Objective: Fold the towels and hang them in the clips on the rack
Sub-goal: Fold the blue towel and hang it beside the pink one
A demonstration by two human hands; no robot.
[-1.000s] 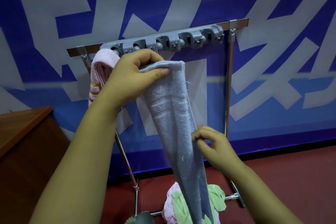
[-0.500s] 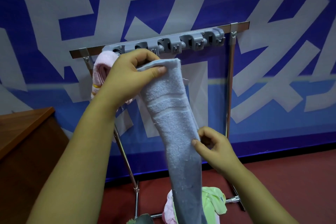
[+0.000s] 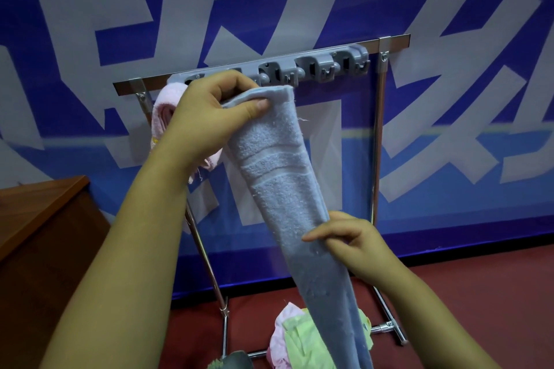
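Left hand pinches the blue towel's folded top just below the clip strip; right hand grips mid-length. Risk: thick layers may splay and slip the clip.

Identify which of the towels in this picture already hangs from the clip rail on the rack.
The pink towel at the rail's left end. The blue towel is gripped in both hands, and the green and other pink ones lie on the floor.
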